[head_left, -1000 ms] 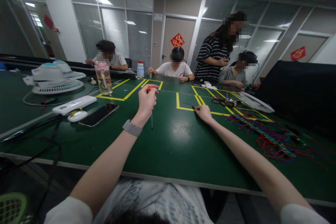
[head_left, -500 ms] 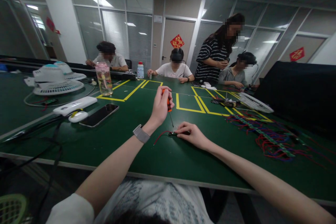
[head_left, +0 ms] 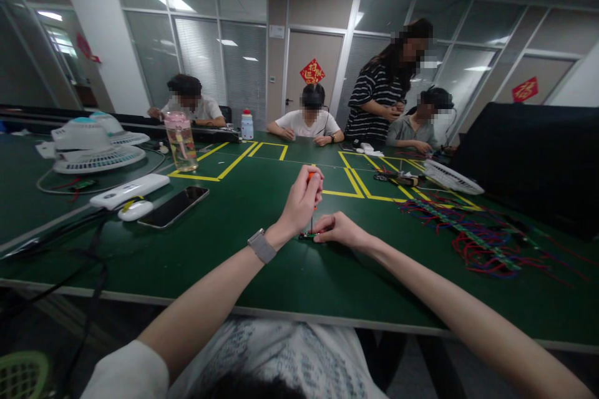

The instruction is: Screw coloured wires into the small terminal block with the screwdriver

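Note:
My left hand (head_left: 303, 194) is wrapped round the orange handle of a screwdriver (head_left: 312, 222). Its thin shaft points straight down, and the tip is at or just over a small green circuit board (head_left: 306, 236) on the table. With finger and thumb, my right hand (head_left: 337, 228) pinches the right end of that board and keeps it low against the tabletop. The fingers hide part of the board. Whether the tip touches it I cannot tell.
Several boards with red and blue wires (head_left: 486, 243) lie to the right, before a black monitor (head_left: 528, 168). A phone (head_left: 174, 207), a white power strip (head_left: 130, 191), a drink bottle (head_left: 181, 143) and white fans (head_left: 98, 153) stand left. Several people are across the green table (head_left: 262, 287).
My left hand has come down and slightly right, and the screwdriver has gone from slanted to upright over the board. The red wire by the board is now mostly out of sight.

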The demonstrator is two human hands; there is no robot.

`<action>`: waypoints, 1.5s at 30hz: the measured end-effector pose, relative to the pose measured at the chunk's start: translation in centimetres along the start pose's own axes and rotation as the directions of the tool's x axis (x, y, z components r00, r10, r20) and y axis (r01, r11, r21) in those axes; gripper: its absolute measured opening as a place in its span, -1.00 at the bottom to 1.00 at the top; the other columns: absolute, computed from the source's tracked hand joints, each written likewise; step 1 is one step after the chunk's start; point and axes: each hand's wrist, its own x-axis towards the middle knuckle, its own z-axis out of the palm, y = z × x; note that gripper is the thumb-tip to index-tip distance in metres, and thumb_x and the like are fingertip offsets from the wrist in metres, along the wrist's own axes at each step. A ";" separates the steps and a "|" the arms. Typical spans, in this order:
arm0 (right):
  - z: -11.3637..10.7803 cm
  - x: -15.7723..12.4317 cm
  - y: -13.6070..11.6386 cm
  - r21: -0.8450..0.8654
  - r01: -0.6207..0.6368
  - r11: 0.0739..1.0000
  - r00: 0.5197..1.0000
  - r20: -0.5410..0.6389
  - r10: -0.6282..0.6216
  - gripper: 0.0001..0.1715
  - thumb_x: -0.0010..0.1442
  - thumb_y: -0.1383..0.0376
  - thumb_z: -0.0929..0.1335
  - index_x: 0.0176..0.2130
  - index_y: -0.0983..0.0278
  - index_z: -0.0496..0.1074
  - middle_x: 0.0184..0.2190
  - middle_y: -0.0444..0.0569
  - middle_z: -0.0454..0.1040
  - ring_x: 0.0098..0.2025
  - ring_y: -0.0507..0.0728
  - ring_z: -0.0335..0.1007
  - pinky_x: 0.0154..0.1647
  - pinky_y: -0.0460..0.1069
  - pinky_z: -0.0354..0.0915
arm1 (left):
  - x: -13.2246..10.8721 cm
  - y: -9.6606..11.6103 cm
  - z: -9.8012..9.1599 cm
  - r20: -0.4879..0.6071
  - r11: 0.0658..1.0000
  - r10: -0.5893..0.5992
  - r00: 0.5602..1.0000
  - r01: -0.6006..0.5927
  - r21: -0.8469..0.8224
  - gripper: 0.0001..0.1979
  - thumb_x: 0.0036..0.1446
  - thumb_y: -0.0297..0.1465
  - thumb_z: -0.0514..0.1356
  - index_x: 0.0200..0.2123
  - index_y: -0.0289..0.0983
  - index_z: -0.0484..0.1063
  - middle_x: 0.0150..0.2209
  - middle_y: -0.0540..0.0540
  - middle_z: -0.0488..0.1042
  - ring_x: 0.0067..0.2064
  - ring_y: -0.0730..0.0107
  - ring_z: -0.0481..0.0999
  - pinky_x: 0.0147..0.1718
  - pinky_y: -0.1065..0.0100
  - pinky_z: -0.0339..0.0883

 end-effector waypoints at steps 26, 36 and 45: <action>0.0 0.0 -0.1 0.040 -0.028 0.999 1.000 -0.009 0.029 -0.69 -0.27 0.24 0.54 -0.44 0.34 0.59 -0.40 -0.03 0.55 -0.33 0.10 0.43 -0.19 0.02 0.33 | -0.6 -0.2 0.4 0.012 0.993 0.011 1.000 -0.012 0.121 -0.79 0.27 -0.22 -0.03 -0.29 -0.23 0.20 -0.45 0.08 0.20 -0.54 0.62 0.18 -0.59 0.52 0.08; 0.0 0.2 0.2 0.031 -0.020 0.999 1.000 -0.009 0.020 -0.70 -0.27 0.26 0.54 -0.43 0.35 0.60 -0.41 -0.03 0.55 -0.36 0.08 0.41 -0.25 0.00 0.31 | -0.6 -0.3 0.4 0.022 0.992 0.010 1.000 -0.013 0.129 -0.79 0.27 -0.22 -0.03 -0.29 -0.23 0.20 -0.46 0.08 0.19 -0.54 0.62 0.18 -0.58 0.52 0.08; 0.0 0.1 0.1 0.023 -0.025 0.999 1.000 -0.012 0.026 -0.69 -0.27 0.27 0.53 -0.42 0.36 0.59 -0.42 -0.04 0.55 -0.39 0.05 0.38 -0.32 -0.04 0.29 | -0.6 -0.3 0.3 0.021 0.989 0.000 1.000 -0.003 0.151 -0.79 0.27 -0.21 -0.03 -0.30 -0.23 0.20 -0.46 0.08 0.19 -0.53 0.61 0.19 -0.57 0.52 0.09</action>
